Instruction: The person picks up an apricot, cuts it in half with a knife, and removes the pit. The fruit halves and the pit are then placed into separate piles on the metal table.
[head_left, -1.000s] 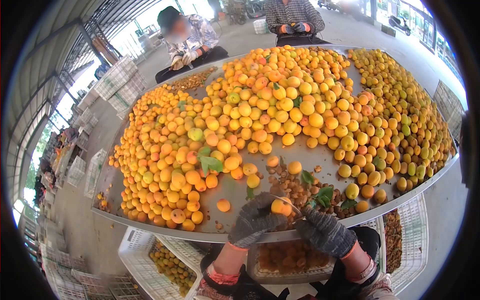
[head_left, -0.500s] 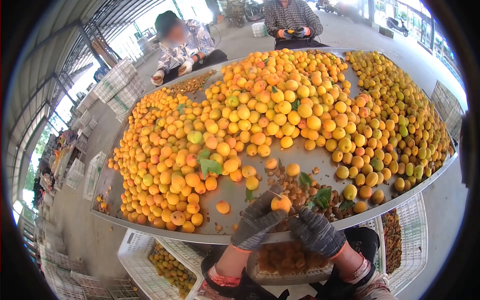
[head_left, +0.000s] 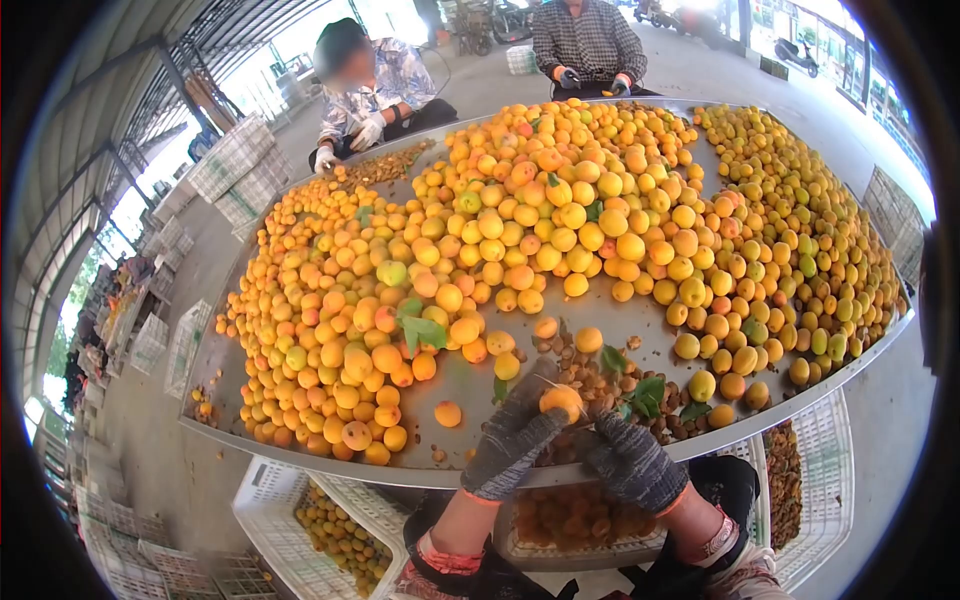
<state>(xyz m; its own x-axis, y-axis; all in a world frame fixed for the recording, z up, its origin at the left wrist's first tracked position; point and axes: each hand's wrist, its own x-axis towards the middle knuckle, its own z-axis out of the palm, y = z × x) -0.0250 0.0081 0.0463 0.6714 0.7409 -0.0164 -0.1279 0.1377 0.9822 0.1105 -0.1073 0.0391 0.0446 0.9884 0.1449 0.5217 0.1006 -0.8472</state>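
Observation:
In my left hand (head_left: pixel 512 446), in a dark grey knitted glove, I grip an orange-yellow apricot (head_left: pixel 561 401) between thumb and fingers, just above the table's near edge. My right hand (head_left: pixel 634 462), gloved the same way, is close on its right with fingers curled together. Whatever is pinched in it is hidden or too small to name. Just beyond my hands lies a heap of brown apricot pits (head_left: pixel 590 373) with green leaves (head_left: pixel 648 392) among them. A loose apricot (head_left: pixel 588 340) rests on that heap. The large apricot pile (head_left: pixel 540 210) covers much of the metal table (head_left: pixel 420 404).
Greener, smaller apricots (head_left: pixel 800 230) cover the table's right side. White crates below its near edge hold green-yellow fruit (head_left: pixel 345 535) and brown pieces (head_left: pixel 783 480). Across the table sit a co-worker in white gloves (head_left: pixel 369 131) and another in a checked shirt (head_left: pixel 590 45). Stacked crates (head_left: pixel 232 165) stand left.
The apricot in my left hand has turned slightly, and my right fingers have shifted a little. The co-workers' hands have moved: the checked-shirt person's are now apart, the other's lower at the table.

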